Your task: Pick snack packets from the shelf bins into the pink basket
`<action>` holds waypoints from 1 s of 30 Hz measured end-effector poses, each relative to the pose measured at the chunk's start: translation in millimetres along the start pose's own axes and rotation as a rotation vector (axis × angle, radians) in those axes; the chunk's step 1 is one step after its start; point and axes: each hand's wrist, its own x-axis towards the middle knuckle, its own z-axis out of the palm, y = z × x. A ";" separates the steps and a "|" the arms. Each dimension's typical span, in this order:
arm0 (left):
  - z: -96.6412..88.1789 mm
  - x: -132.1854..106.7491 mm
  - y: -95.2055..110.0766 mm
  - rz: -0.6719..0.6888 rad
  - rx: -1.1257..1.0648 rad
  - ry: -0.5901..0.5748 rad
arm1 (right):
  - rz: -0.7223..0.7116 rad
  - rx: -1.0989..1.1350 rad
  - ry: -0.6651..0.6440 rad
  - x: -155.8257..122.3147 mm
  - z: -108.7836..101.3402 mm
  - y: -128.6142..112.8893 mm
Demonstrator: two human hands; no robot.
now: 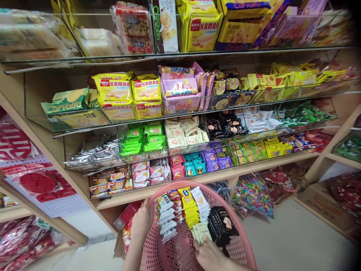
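Observation:
A pink plastic basket (242,235) sits low in front of me with rows of small snack packets standing in it: white-and-red ones (167,216), yellow ones (189,209), white ones (200,201), pale green ones (201,231) and black ones (222,226). My left hand (142,222) grips the basket's left rim, fingers curled over it. My right hand (210,254) rests inside the basket, fingers closed on the pale green packets beside the black ones.
Tiered shelves with clear fronts (180,113) rise ahead, packed with yellow KAMAN boxes (114,87), pink Carvalfo packs (180,88), green packets (142,141) and several more. Bags of sweets (252,194) lie under the shelf. Red decorations (36,182) hang at left. Bare floor (287,237) lies at right.

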 end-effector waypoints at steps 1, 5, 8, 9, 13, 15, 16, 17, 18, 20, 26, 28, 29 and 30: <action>0.2 0.3 0.0 -0.004 -0.002 -0.004 | 0.016 0.008 0.008 -0.4 4.4 -0.3; -0.2 1.7 1.2 -0.008 -0.022 -0.021 | 0.014 0.016 0.039 -2.3 6.6 2.8; -2.4 1.2 3.0 -0.013 -0.041 -0.032 | -0.064 0.093 0.087 -0.5 -29.5 14.2; -3.2 0.8 3.4 -0.017 -0.046 -0.034 | -0.079 0.150 0.130 1.4 -50.5 20.6; -3.3 0.6 3.0 -0.019 -0.061 -0.031 | -0.029 0.313 0.361 18.0 -159.1 63.8; -1.2 1.6 1.3 -0.016 -0.064 -0.033 | -0.011 0.312 0.487 30.8 -210.5 96.4; 0.1 2.3 0.2 -0.016 -0.063 -0.033 | 0.019 0.297 0.538 37.6 -231.9 114.8; 1.3 3.0 -0.7 -0.016 -0.060 -0.034 | 0.057 0.269 0.580 44.2 -250.0 133.8; 2.4 3.6 -1.6 -0.014 -0.054 -0.034 | 0.104 0.230 0.610 50.4 -264.9 152.9; 4.0 4.5 -2.6 -0.009 -0.040 -0.031 | 0.211 0.118 0.629 61.6 -286.0 189.4; 5.4 3.2 -2.5 -0.013 -0.025 -0.017 | 0.334 -0.171 0.514 91.8 -311.7 261.0; 5.7 2.3 -2.3 -0.022 -0.020 -0.021 | 0.307 -0.209 0.490 102.9 -316.4 270.4; 5.9 1.9 -2.2 -0.027 -0.020 -0.025 | 0.293 -0.232 0.477 108.5 -318.7 273.0; 6.1 1.7 -2.2 -0.030 -0.021 -0.027 | 0.278 -0.253 0.463 113.9 -320.9 274.6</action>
